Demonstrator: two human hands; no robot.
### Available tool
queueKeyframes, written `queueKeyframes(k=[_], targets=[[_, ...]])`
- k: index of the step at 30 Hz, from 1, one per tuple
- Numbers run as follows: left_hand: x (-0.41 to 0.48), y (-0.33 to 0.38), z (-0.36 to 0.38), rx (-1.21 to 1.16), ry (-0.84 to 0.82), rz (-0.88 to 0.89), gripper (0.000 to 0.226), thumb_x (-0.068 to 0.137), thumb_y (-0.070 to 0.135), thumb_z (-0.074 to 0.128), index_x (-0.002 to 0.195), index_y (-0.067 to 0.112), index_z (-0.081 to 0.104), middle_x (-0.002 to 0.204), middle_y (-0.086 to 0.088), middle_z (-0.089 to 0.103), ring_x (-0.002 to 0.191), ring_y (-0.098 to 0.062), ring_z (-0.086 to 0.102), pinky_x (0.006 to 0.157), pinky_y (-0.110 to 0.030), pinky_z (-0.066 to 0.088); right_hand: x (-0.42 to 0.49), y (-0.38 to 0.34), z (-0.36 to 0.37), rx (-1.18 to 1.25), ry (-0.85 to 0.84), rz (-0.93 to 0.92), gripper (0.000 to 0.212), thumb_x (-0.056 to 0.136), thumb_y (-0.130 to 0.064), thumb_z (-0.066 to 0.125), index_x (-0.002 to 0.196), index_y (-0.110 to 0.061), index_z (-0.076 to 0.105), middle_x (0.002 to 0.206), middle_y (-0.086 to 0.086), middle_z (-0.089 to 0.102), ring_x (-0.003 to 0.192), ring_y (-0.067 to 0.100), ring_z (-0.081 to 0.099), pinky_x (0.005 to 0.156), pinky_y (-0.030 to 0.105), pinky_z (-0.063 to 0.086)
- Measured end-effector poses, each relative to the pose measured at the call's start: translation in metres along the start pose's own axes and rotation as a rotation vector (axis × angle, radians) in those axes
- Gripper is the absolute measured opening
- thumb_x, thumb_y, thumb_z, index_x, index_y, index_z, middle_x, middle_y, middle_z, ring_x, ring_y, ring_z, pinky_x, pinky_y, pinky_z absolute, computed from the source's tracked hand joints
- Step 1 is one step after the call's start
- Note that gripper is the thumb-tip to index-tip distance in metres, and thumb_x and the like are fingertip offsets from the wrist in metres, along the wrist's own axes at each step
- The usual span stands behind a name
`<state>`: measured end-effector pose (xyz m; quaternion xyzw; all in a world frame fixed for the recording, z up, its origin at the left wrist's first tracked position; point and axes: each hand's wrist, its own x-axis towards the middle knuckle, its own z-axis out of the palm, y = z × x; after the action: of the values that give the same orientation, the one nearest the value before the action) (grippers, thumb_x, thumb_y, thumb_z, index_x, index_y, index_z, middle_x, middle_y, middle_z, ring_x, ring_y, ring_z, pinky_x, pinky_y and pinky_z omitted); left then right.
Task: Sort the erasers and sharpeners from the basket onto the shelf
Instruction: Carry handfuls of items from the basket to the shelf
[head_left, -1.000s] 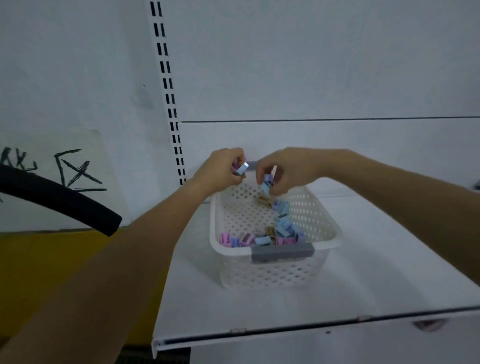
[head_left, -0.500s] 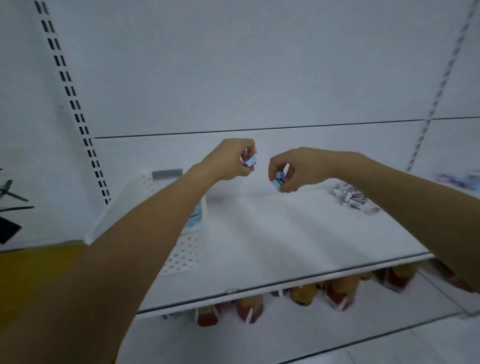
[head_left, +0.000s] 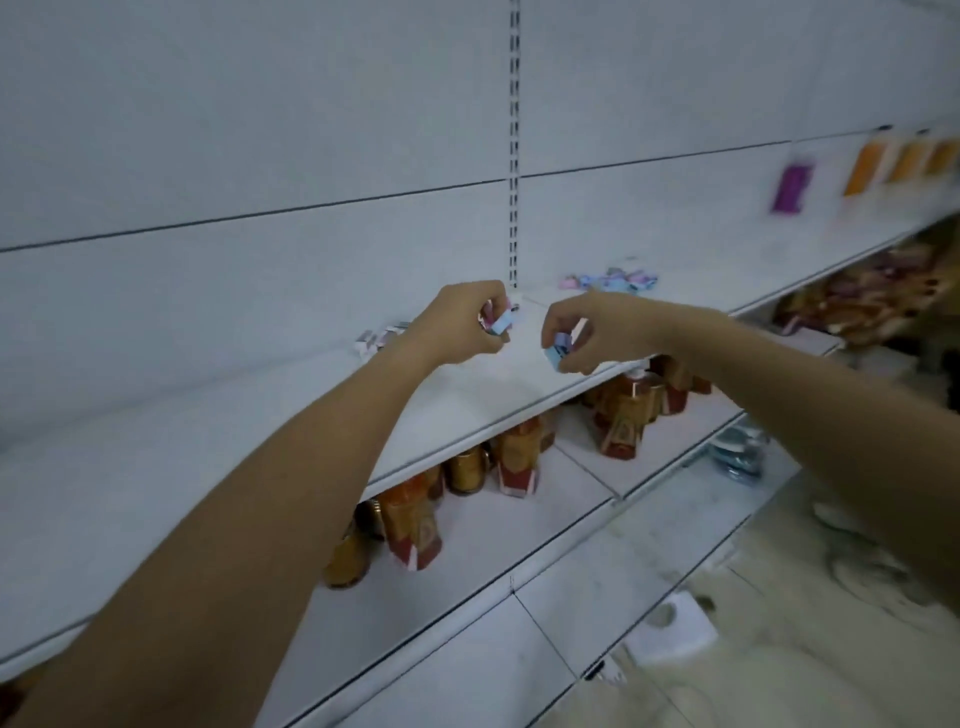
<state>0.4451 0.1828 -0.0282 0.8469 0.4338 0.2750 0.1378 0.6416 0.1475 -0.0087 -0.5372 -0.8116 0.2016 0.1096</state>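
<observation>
My left hand (head_left: 462, 325) grips a few small pastel pieces (head_left: 136, 323), light blue and pink, above the white shelf (head_left: 260, 415). My right hand (head_left: 587, 338) pinches small blue pieces (head_left: 558, 353) over the shelf's front edge. Whether they are erasers or sharpeners I cannot tell. A pile of white and dark small items (head_left: 376, 338) lies on the shelf just left of my left hand. Another pile of pastel pink and blue items (head_left: 610, 279) lies farther right, behind my right hand. The basket is out of view.
A slotted upright (head_left: 514, 145) runs up the back panel. Amber bottles with red labels (head_left: 519, 457) stand on the shelf below. Purple and orange packets (head_left: 872, 169) hang blurred at the far right. A white object (head_left: 670, 629) lies on the pale floor.
The view has swung right along the shelf; the basket has left the frame. Both hands still hold their small pieces and now hover near the two piles.
</observation>
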Motion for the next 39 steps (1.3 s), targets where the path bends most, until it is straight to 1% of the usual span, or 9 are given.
queueKeyframes(k=[5, 9, 12, 16, 20, 26, 33, 36, 39], targets=[[0.051, 0.025, 0.055, -0.106, -0.044, 0.071, 0.029, 0.075, 0.003, 0.07, 0.069, 0.021, 0.048, 0.096, -0.001, 0.061, 0.083, -0.019, 0.061, 0.057, -0.002, 0.038, -0.022, 0.073, -0.017, -0.037, 0.049, 0.118, 0.025, 0.078, -0.021, 0.067, 0.1, -0.029, 0.057, 0.106, -0.006, 0.055, 0.091, 0.017, 0.061, 0.081, 0.03, 0.049], [0.099, 0.028, 0.086, -0.133, -0.037, 0.072, 0.023, 0.075, 0.006, 0.071, 0.078, 0.017, 0.051, 0.1, -0.011, 0.066, 0.084, -0.024, 0.067, 0.062, -0.01, 0.044, -0.02, 0.126, -0.034, -0.053, 0.104, 0.173, 0.025, 0.079, -0.022, 0.067, 0.099, -0.032, 0.056, 0.107, -0.007, 0.054, 0.092, 0.016, 0.059, 0.084, 0.032, 0.049], [0.141, 0.026, 0.104, -0.148, 0.0, 0.074, 0.023, 0.076, 0.005, 0.07, 0.079, 0.017, 0.05, 0.096, -0.01, 0.065, 0.082, -0.023, 0.065, 0.068, -0.022, 0.046, -0.01, 0.156, -0.053, 0.011, 0.188, 0.189, 0.024, 0.081, -0.02, 0.065, 0.101, -0.029, 0.058, 0.101, -0.011, 0.053, 0.084, 0.014, 0.064, 0.072, 0.022, 0.049], [0.201, 0.019, 0.13, -0.163, 0.031, 0.066, 0.025, 0.074, 0.001, 0.069, 0.079, 0.016, 0.049, 0.087, -0.004, 0.057, 0.074, -0.018, 0.054, 0.057, -0.009, 0.037, 0.008, 0.193, -0.077, 0.112, 0.263, 0.182, 0.024, 0.081, -0.017, 0.065, 0.104, -0.023, 0.059, 0.097, -0.014, 0.054, 0.081, 0.013, 0.067, 0.073, 0.024, 0.051], [0.255, 0.008, 0.159, -0.186, 0.055, 0.047, 0.027, 0.071, -0.001, 0.066, 0.073, 0.018, 0.048, 0.083, -0.004, 0.056, 0.073, -0.017, 0.051, 0.06, -0.017, 0.04, 0.026, 0.233, -0.099, 0.055, 0.314, 0.16, 0.023, 0.081, -0.016, 0.065, 0.102, -0.023, 0.058, 0.095, -0.013, 0.055, 0.079, 0.011, 0.064, 0.068, 0.014, 0.046], [0.294, -0.009, 0.194, -0.105, 0.09, -0.009, 0.02, 0.076, 0.006, 0.065, 0.08, 0.014, 0.047, 0.078, -0.002, 0.051, 0.073, -0.018, 0.048, 0.054, -0.012, 0.032, 0.077, 0.286, -0.111, 0.077, 0.309, 0.131, 0.023, 0.076, -0.013, 0.066, 0.083, -0.033, 0.057, 0.101, -0.001, 0.061, 0.074, 0.012, 0.063, 0.082, 0.035, 0.052], [0.304, -0.018, 0.22, 0.059, 0.074, -0.069, 0.024, 0.08, 0.018, 0.061, 0.1, 0.007, 0.055, 0.092, -0.006, 0.056, 0.094, -0.026, 0.051, 0.072, -0.031, 0.039, 0.157, 0.326, -0.108, 0.045, 0.227, -0.074, 0.029, 0.077, -0.001, 0.061, 0.102, -0.015, 0.062, 0.109, 0.009, 0.058, 0.097, 0.025, 0.056, 0.082, 0.029, 0.045], [0.301, -0.026, 0.23, 0.242, 0.053, -0.057, 0.046, 0.077, 0.042, 0.052, 0.105, 0.006, 0.056, 0.102, -0.011, 0.061, 0.101, -0.028, 0.053, 0.084, -0.035, 0.041, 0.176, 0.345, -0.106, -0.002, 0.141, -0.163, 0.026, 0.084, -0.003, 0.056, 0.107, -0.011, 0.062, 0.117, 0.008, 0.06, 0.108, 0.024, 0.053, 0.089, 0.027, 0.041], [0.298, -0.029, 0.232, 0.326, 0.099, -0.037, 0.071, 0.075, 0.057, 0.032, 0.121, 0.007, 0.051, 0.121, -0.011, 0.058, 0.113, -0.028, 0.051, 0.097, -0.036, 0.037, 0.187, 0.359, -0.102, 0.123, 0.208, -0.233, 0.025, 0.089, -0.005, 0.053, 0.113, -0.003, 0.059, 0.12, 0.012, 0.058, 0.109, 0.021, 0.054, 0.08, 0.011, 0.038]])
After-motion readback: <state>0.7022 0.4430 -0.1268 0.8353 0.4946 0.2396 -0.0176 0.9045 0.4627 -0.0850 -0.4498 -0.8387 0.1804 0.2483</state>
